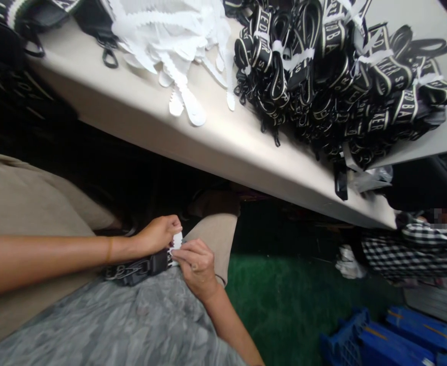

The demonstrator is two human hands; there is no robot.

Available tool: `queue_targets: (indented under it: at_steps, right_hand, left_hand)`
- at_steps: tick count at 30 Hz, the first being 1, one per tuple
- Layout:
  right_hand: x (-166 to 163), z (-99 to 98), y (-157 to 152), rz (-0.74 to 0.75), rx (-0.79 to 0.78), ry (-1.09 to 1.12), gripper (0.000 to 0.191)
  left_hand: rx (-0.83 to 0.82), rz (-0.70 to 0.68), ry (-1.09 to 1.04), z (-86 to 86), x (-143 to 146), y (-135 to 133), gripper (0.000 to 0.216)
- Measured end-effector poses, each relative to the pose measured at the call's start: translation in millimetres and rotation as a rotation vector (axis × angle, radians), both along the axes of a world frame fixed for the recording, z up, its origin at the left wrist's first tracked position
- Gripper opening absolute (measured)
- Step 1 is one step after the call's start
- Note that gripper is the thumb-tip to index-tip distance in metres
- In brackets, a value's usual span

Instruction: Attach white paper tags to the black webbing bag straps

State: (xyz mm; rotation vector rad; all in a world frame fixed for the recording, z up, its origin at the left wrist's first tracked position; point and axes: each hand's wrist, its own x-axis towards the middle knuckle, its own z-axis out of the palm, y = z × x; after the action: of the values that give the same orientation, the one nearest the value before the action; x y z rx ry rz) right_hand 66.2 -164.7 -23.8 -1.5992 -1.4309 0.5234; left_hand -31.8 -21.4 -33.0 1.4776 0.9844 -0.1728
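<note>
Over my lap, my left hand [158, 235] pinches the upper end of a white notched strip [177, 240]. My right hand [197, 264] is closed on the same strip lower down, its thumb and fingers pressed together. The strip crosses a folded black printed strap [145, 268] with a dark buckle or clip, which rests on my lap below my left wrist. How far the strip goes round the strap is hidden by my fingers.
On the table [131, 107], loose white notched strips [181, 46] lie near bundled black printed straps [322, 76]. More black straps [25, 91] hang over the left edge. Blue crates [394, 340] stand on the green floor; a person in a checkered garment [429, 249] is at right.
</note>
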Motion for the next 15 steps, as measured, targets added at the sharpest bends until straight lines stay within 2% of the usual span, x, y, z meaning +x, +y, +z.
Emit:
queue_targets:
  at_steps: [3,6,9,11,12,13,15]
  right_hand:
    - [-0.2,8.6,0.4,-0.100,0.002,-0.039,0.017]
    - [-0.4,20.5,-0.2,-0.220,0.049,-0.038,0.017]
    - [2.1,27.1,0.4,-0.410,0.055,0.062,0.016]
    - [4.5,27.7,4.1,-0.503,0.004,0.217,0.019]
    - [4.9,27.5,7.2,-0.514,-0.024,0.326,0.024]
    - [4.1,27.2,11.2,-0.493,-0.042,0.444,0.038]
    - [-1.1,26.3,22.1,-0.397,-0.040,0.643,0.077]
  left_hand:
    - [0.003,0.059,-0.135,12.5,-0.1,5.6,0.028]
    - [0.074,0.096,-0.302,32.0,3.6,14.3,0.031]
    - [0.230,0.097,-0.380,54.8,9.0,24.9,0.030]
    - [0.300,0.106,-0.414,68.1,11.0,32.4,0.030]
    - [0.291,0.119,-0.436,73.4,11.3,35.9,0.030]
    - [0.255,0.138,-0.458,77.5,11.3,39.2,0.030]
    - [0.169,0.179,-0.482,82.6,11.6,45.0,0.034]
